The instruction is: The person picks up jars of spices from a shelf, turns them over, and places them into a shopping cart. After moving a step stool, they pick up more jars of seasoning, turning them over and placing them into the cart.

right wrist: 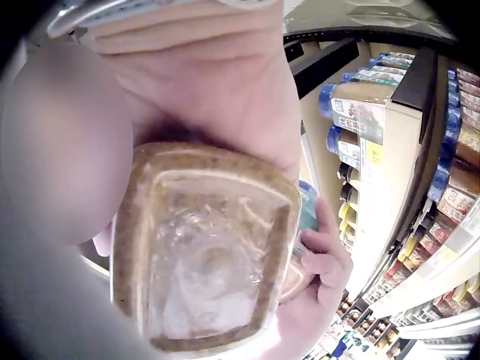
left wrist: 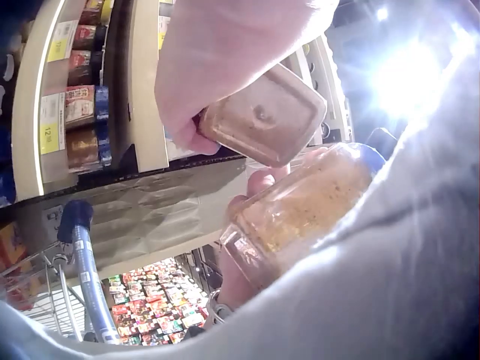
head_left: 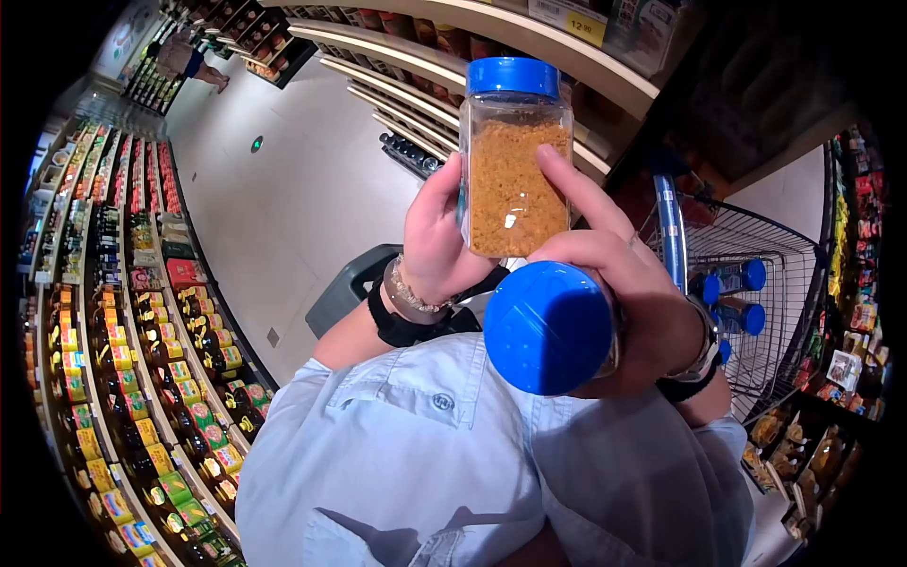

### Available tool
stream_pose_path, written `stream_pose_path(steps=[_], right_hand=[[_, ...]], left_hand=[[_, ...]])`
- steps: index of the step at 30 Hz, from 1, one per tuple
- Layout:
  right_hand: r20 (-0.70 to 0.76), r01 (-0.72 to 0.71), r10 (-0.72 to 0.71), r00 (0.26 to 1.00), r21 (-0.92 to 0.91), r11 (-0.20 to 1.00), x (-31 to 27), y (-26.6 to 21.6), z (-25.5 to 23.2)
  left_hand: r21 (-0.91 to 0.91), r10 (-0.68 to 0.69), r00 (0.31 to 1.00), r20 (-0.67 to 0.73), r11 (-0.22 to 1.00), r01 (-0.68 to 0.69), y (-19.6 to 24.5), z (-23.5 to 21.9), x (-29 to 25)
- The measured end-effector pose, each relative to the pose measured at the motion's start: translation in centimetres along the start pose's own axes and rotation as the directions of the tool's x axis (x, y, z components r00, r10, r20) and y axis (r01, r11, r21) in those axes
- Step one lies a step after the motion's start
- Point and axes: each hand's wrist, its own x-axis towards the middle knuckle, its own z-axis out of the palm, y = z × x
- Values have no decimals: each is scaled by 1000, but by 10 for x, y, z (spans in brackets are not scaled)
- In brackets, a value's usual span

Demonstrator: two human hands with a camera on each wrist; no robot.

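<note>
A clear jar of orange-brown granules (head_left: 518, 189) with a blue lid stands upright in my left hand (head_left: 436, 236), whose fingers and thumb hold its side. My right hand (head_left: 642, 302) grips a second blue-lidded jar (head_left: 550, 328), lid toward the head camera, closer to my body. One finger of the right hand touches the front of the first jar. The left wrist view shows the base of the first jar (left wrist: 264, 114) and the side of the second jar (left wrist: 304, 214). In the right wrist view the second jar's base (right wrist: 214, 262) fills the middle, below the right palm (right wrist: 217, 90).
A shopping cart (head_left: 756, 255) with several blue-lidded jars stands at the right. Shelves of bottles (head_left: 123, 378) line the left, and a shelf edge with price tags (head_left: 567, 24) runs above. Far off on the pale floor (head_left: 255, 189) is a person (head_left: 184, 59).
</note>
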Motion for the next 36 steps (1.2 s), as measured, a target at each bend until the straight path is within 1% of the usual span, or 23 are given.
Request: stream_pose_path(steps=[2, 4, 5, 8, 10, 12, 14, 15, 16, 17, 18, 19, 20, 22, 23, 24, 26, 27, 28, 30, 31, 33, 36], right_hand=[[-20, 23, -23, 1000, -10, 1000, 0, -2, 0], [8, 14, -14, 1000, -94, 995, 2, -5, -3], [11, 19, -18, 1000, -93, 996, 2, -4, -4], [60, -13, 13, 998, -8, 1000, 2, 3, -4], [130, 21, -21, 991, 2, 1000, 3, 5, -2], [120, 26, -25, 992, -2, 1000, 3, 4, -1], [101, 4, -4, 995, -1, 1000, 2, 3, -2], [94, 1, -1, 996, -2, 1000, 1, 3, -3], [98, -45, 46, 994, -13, 999, -1, 2, -3], [103, -90, 92, 990, -24, 996, -2, 2, -3], [100, -91, 92, 991, -21, 996, -2, 2, -4], [110, -114, 119, 987, -50, 992, -2, 1, -5], [119, -136, 145, 982, -77, 988, -2, 1, -5], [91, -119, 129, 987, -103, 987, -2, 1, -5], [66, -105, 115, 991, -136, 985, -2, 1, -3], [55, -111, 119, 991, -125, 986, -3, 2, -2], [-4, -52, 52, 999, -128, 990, -3, 5, -1], [11, -78, 80, 997, -134, 988, -3, 3, -2], [2, -86, 87, 996, -130, 988, -4, 3, -3], [51, -101, 116, 992, -232, 967, -4, 3, -4], [46, -106, 119, 992, -230, 967, -5, 4, -4], [16, -43, 49, 999, -262, 964, -4, 6, -3], [-6, -5, 4, 1000, -231, 973, -5, 9, -1]], left_hand=[[-52, 13, 999, 38, 999, -11, -1, -3, 4], [41, 16, 993, 113, 999, -21, 0, -9, 9], [-59, -15, 1000, 5, 998, 15, 2, -5, 10], [-66, 54, 999, 5, 996, -53, 1, -2, 11], [-45, 42, 999, 31, 998, -40, -3, -9, 11], [-171, 33, 999, -16, 985, -36, -6, -20, 6], [-153, 40, 999, 10, 988, -38, -9, -13, 7], [-63, 10, 951, -310, 998, -31, -9, 4, 11], [23, 11, 801, -598, 1000, 3, -9, 13, 14], [24, 9, 801, -599, 1000, 6, -9, 4, 13], [-65, -26, 940, -339, 998, 4, -7, -6, 14], [-149, -36, 998, -50, 988, 29, -5, -13, 14], [-146, -39, 998, -57, 989, 31, -4, -16, 15], [-17, -44, 996, 74, 999, 46, -3, 2, 22], [-60, -42, 994, 100, 997, 48, -4, 1, 24], [-57, -54, 995, 89, 997, 59, -4, -1, 24], [18, -9, 1000, -2, 1000, 9, -5, -7, 24], [58, 4, 999, -43, 998, -1, -6, -3, 23], [57, -7, 999, -48, 998, 10, -6, -1, 24], [125, 4, 996, -85, 992, 6, -5, -1, 25], [124, -2, 996, -88, 992, 13, -5, -2, 26], [145, -18, 995, -102, 989, 32, -4, -5, 27], [156, -14, 995, -102, 987, 30, -10, -3, 29]])
